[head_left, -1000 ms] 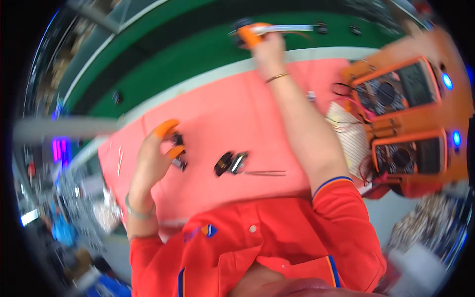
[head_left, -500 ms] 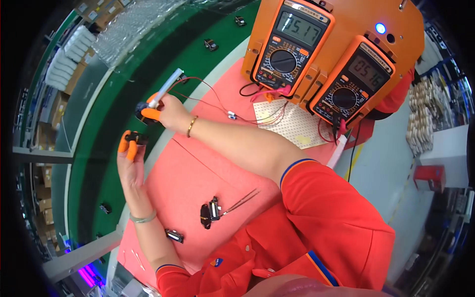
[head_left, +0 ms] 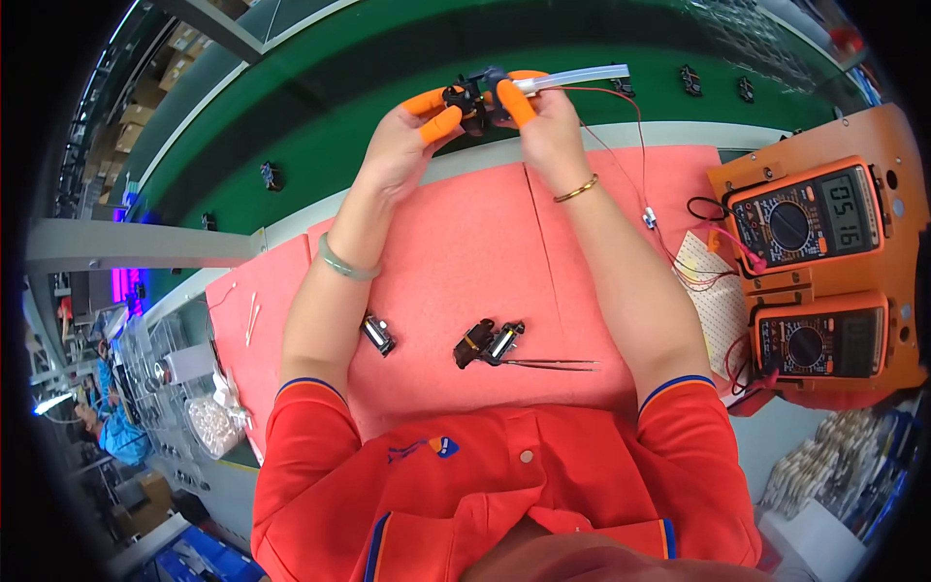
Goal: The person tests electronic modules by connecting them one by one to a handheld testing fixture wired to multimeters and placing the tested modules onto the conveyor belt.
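Over the green belt's near edge, my left hand (head_left: 400,145), with orange finger cots, pinches a small black device (head_left: 467,105). Against it, my right hand (head_left: 551,136) grips a dark test plug (head_left: 497,81) from which a whitish tube (head_left: 580,77) and thin red wires run. The two pieces appear to touch, though my fingers partly hide where they meet. Below on the pink mat (head_left: 456,252) lie a pair of tweezers (head_left: 553,365) and black modules with pale bars (head_left: 488,342). Another such module (head_left: 378,335) sits by my left forearm.
Small black devices (head_left: 270,176) are spaced along the green conveyor belt (head_left: 339,126). On an orange stand (head_left: 756,175) to the right are two multimeters (head_left: 787,223), wired across a dotted sheet (head_left: 713,281). Cotton swabs (head_left: 252,318) rest at the mat's left.
My view has turned, so the multimeters now sit at the right. The hands, apart before, have come together, bringing the device against the test plug.
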`<state>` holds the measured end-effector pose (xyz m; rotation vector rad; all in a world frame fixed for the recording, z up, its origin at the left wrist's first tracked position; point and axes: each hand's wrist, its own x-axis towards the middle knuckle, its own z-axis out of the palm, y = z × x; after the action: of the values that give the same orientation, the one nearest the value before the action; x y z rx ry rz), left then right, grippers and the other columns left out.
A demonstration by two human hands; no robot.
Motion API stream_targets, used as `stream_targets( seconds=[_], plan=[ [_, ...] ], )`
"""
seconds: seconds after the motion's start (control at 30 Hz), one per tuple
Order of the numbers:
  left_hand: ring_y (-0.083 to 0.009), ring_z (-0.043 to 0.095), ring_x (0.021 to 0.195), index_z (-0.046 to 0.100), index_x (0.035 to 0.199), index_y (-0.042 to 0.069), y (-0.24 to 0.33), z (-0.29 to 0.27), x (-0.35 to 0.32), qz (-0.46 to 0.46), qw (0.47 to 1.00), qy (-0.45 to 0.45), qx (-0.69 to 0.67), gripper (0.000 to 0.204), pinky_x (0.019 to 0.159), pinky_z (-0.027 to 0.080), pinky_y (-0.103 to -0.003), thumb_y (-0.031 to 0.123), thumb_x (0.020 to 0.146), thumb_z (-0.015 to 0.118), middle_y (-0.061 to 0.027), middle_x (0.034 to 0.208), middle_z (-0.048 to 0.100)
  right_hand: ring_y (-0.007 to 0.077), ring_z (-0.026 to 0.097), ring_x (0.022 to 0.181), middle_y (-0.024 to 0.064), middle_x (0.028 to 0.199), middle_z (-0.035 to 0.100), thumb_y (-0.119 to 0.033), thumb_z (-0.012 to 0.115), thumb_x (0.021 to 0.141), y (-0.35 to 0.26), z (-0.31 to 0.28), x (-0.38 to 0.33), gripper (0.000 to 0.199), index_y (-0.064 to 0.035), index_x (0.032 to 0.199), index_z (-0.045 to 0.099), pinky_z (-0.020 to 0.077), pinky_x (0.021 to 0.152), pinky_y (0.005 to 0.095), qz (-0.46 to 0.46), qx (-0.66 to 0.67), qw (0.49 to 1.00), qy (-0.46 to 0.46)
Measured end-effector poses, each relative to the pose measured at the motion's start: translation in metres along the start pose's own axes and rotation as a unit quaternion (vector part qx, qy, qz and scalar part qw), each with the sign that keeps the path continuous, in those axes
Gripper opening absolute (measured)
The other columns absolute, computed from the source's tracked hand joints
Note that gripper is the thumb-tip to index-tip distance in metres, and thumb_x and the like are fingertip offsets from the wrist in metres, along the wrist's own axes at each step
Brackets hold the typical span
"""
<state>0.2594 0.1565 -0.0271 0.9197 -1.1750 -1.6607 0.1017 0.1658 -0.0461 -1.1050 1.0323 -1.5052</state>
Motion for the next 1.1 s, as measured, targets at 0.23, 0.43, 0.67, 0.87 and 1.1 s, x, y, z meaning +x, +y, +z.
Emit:
stream_targets(
  seconds=[0.23, 0.43, 0.67, 0.87, 1.1],
  plan=[
    [-0.0099, 0.052, 0.083, 0.053, 0.103, 0.001, 0.003, 0.003, 0.002, 0.000, 0.998, 0.054, -0.024, 0.026, 0.074, 0.043, -0.021, 0.007, 0.078, 0.055, -0.0041, 0.091, 0.056, 0.0098, 0.053, 0.077, 0.0044, 0.085, 0.054, -0.008, 0.052, 0.081, -0.010, -0.001, -0.001, 0.020, 0.0003, 0.098, 0.048, 0.0462, 0.066, 0.0231, 0.003, 0.046, 0.999, -0.024],
    [-0.0105, 0.052, 0.085, 0.053, 0.103, 0.001, -0.002, 0.003, 0.006, 0.026, 0.997, 0.062, 0.045, 0.026, 0.076, 0.043, -0.022, 0.005, 0.077, 0.055, -0.0050, 0.092, 0.056, 0.0122, 0.054, 0.078, 0.0048, 0.086, 0.055, -0.010, 0.052, 0.081, -0.003, 0.003, -0.003, 0.023, 0.0000, 0.101, 0.046, 0.0456, 0.068, 0.0243, -0.042, -0.084, 0.992, -0.081],
    [-0.0172, 0.054, 0.088, 0.048, 0.101, 0.000, 0.006, -0.005, 0.002, 0.107, 0.993, 0.045, -0.011, 0.027, 0.079, 0.044, -0.026, -0.002, 0.075, 0.054, -0.0115, 0.100, 0.053, 0.0130, 0.052, 0.079, 0.0056, 0.089, 0.053, -0.007, 0.053, 0.080, -0.021, -0.022, 0.015, 0.024, -0.0009, 0.102, 0.047, 0.0448, 0.072, 0.0266, -0.001, 0.199, 0.980, -0.021],
    [-0.0255, 0.054, 0.093, 0.042, 0.106, 0.005, 0.021, 0.017, -0.014, 0.124, 0.985, -0.078, -0.095, 0.030, 0.080, 0.046, -0.031, 0.003, 0.078, 0.052, -0.0165, 0.105, 0.050, 0.0134, 0.052, 0.081, 0.0063, 0.092, 0.052, -0.005, 0.054, 0.079, -0.007, -0.049, 0.030, 0.027, -0.0008, 0.105, 0.047, 0.0443, 0.074, 0.0278, -0.022, 0.219, 0.973, 0.065],
    [-0.0250, 0.054, 0.093, 0.039, 0.113, 0.005, 0.019, 0.026, -0.003, 0.059, 0.966, -0.125, -0.219, 0.036, 0.080, 0.046, -0.031, 0.007, 0.080, 0.051, -0.0175, 0.107, 0.048, 0.0137, 0.051, 0.082, 0.0064, 0.093, 0.051, -0.004, 0.056, 0.077, -0.003, -0.058, 0.036, 0.027, 0.0001, 0.103, 0.049, 0.0443, 0.074, 0.0277, -0.033, 0.185, 0.973, 0.136]
  ],
)
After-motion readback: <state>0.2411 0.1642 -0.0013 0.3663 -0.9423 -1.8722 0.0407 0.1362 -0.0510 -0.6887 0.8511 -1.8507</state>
